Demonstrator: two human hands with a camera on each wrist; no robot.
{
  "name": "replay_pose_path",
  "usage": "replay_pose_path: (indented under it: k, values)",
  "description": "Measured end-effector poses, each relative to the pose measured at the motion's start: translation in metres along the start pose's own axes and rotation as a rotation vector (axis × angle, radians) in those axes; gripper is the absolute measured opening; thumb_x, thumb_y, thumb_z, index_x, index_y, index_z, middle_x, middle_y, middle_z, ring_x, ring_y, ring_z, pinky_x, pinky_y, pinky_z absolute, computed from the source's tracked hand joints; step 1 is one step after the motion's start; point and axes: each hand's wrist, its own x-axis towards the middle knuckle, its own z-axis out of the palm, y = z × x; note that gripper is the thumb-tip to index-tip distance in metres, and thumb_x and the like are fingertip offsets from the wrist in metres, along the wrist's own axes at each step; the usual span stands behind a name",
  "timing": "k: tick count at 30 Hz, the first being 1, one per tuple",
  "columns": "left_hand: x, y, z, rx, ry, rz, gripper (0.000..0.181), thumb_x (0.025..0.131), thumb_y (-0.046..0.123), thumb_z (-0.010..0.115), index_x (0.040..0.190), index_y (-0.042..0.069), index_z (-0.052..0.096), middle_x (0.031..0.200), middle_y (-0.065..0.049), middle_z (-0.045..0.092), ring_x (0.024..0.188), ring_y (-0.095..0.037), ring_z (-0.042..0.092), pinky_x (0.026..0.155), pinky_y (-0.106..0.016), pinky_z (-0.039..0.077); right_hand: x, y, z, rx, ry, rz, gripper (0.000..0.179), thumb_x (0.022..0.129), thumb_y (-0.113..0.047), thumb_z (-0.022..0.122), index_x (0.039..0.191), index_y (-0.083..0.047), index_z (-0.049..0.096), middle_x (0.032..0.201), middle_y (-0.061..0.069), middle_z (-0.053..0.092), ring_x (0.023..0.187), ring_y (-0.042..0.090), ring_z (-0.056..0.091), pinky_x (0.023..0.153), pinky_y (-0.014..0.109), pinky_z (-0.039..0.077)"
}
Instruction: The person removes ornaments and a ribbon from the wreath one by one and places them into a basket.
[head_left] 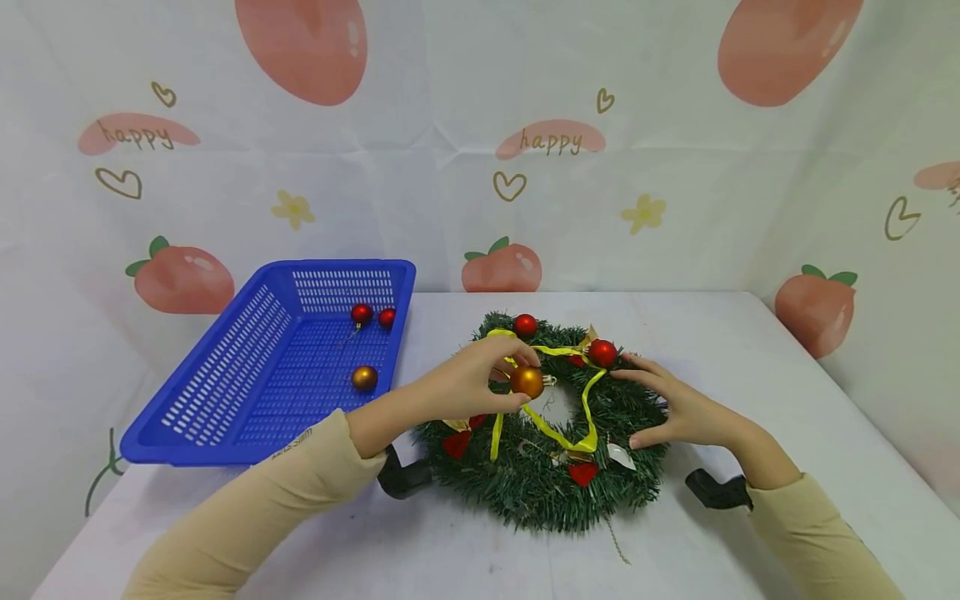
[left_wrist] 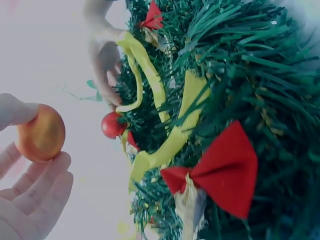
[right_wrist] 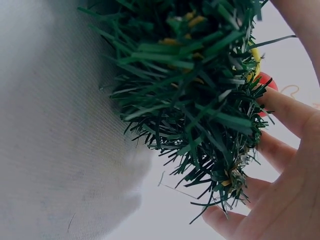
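Note:
Thumb and fingers of my left hand (head_left: 468,383) pinch a gold Christmas ball (head_left: 527,382) above the middle of the green tinsel wreath (head_left: 540,508). The ball's cap points to the right in the head view. At the wreath's right side, my right hand (head_left: 682,408) has its fingers spread over the greenery, near a red ball (head_left: 602,353). Another red ball (head_left: 525,325) sits at the wreath's far edge. Yellow ribbon (head_left: 585,446) loops around the central hole. A red bow (left_wrist: 225,172) with a gold tail shows large in the left wrist view.
A blue plastic basket (head_left: 258,454) stands to the left, with two red balls (head_left: 362,313) and one gold ball (head_left: 364,378) inside. The white table (head_left: 757,358) meets a fruit-patterned cloth (head_left: 420,200) behind. Black wrist mounts (head_left: 405,477) hang below both wrists.

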Motion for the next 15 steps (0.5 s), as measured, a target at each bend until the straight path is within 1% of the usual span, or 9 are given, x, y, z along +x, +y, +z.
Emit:
replay_pose_path:
  k: [4, 9, 12, 15]
  values:
    - [-0.006, -0.002, -0.005, -0.021, 0.021, 0.003, 0.034, 0.083, 0.010, 0.068, 0.115, 0.008, 0.057, 0.118, -0.008, 0.056, 0.100, -0.020, 0.062, 0.085, -0.022, 0.054, 0.000, 0.000, 0.000, -0.005, 0.003, -0.002, 0.081, 0.070, -0.031, 0.081, 0.137, -0.008, 0.041, 0.149, 0.030, 0.018, 0.132, 0.055, 0.022, 0.091, 0.073, 0.032]
    - [-0.014, -0.005, -0.012, -0.031, 0.050, 0.025, 0.036, 0.083, 0.008, 0.068, 0.117, 0.006, 0.056, 0.118, -0.010, 0.058, 0.099, -0.021, 0.063, 0.084, -0.024, 0.055, 0.000, 0.001, 0.000, -0.005, 0.005, -0.005, 0.081, 0.070, -0.030, 0.081, 0.137, -0.008, 0.041, 0.149, 0.029, 0.018, 0.132, 0.055, 0.022, 0.091, 0.073, 0.032]
    - [-0.019, -0.007, -0.016, -0.036, 0.058, 0.018, 0.038, 0.083, 0.008, 0.068, 0.119, 0.006, 0.055, 0.117, -0.010, 0.059, 0.099, -0.021, 0.063, 0.086, -0.026, 0.054, 0.000, 0.001, 0.000, -0.008, 0.005, -0.010, 0.081, 0.070, -0.031, 0.081, 0.137, -0.008, 0.041, 0.149, 0.029, 0.018, 0.132, 0.055, 0.022, 0.091, 0.072, 0.032]
    - [-0.024, -0.008, -0.021, -0.036, 0.069, 0.015, 0.038, 0.084, 0.008, 0.067, 0.119, 0.006, 0.055, 0.117, -0.010, 0.060, 0.098, -0.021, 0.063, 0.088, -0.031, 0.054, -0.001, 0.000, -0.001, -0.014, 0.003, -0.014, 0.081, 0.071, -0.031, 0.080, 0.138, -0.008, 0.041, 0.149, 0.029, 0.018, 0.132, 0.055, 0.023, 0.091, 0.072, 0.033]
